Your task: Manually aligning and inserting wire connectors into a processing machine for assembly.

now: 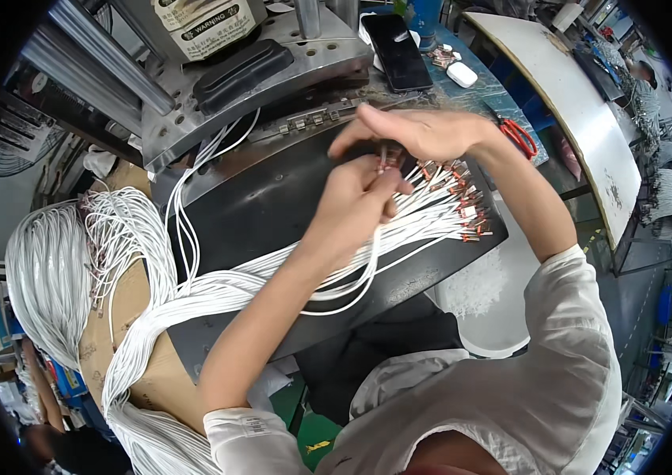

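bare black mat (256, 214) left of hands, press (272, 71) blocking behind, wire bundle (431, 218) right

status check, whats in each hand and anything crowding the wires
Left hand pinching white wire ends. Right hand cupped over the same ends. Red-tipped wire fan lies close beside on the black plate.

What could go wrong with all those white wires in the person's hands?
The left hand and right hand pinch one wire end above a big loose bundle of white wires, so strands might tangle or slip. The phone sits near the machine's edge and could get knocked.
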Demonstrator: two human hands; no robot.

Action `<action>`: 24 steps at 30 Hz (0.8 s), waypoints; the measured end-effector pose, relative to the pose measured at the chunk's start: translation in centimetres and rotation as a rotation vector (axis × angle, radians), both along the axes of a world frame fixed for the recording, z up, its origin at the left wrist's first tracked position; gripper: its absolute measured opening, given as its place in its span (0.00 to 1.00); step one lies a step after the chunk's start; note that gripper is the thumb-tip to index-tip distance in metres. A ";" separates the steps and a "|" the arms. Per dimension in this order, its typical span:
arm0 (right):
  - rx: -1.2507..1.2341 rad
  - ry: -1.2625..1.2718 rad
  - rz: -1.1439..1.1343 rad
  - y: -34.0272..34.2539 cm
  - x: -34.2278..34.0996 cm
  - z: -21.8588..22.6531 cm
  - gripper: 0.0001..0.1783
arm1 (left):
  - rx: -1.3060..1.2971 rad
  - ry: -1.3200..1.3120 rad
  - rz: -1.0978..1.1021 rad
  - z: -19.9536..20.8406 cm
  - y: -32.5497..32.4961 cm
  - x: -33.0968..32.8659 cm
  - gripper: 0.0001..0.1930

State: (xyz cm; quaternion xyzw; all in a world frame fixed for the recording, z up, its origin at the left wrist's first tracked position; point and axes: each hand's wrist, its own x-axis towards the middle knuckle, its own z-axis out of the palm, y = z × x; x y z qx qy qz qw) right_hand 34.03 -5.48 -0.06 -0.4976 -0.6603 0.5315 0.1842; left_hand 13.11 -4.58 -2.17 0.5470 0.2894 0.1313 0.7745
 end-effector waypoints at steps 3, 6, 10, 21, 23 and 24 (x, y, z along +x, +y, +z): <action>0.627 -0.677 -0.131 2.0 -1.0 -1.6 0.33 | 0.005 0.100 0.090 -0.4 2.0 -4.3 0.12; 0.622 -0.829 -0.180 3.6 -2.5 -3.3 0.31 | -0.018 0.000 0.067 -1.5 2.7 -6.7 0.12; 0.704 -0.752 -0.279 3.6 -4.4 -4.7 0.24 | -0.066 -0.140 0.053 -2.4 2.8 -7.1 0.11; -0.014 0.361 -0.477 0.2 -4.4 -4.0 0.16 | 0.085 -0.004 0.243 -2.6 2.0 -5.2 0.10; 0.030 0.406 -0.493 0.0 -4.7 -4.3 0.16 | 0.050 0.026 0.277 -2.5 2.0 -4.8 0.10; 0.041 0.386 -0.478 0.0 -4.8 -4.4 0.16 | 0.043 0.023 0.296 -2.4 2.1 -4.6 0.09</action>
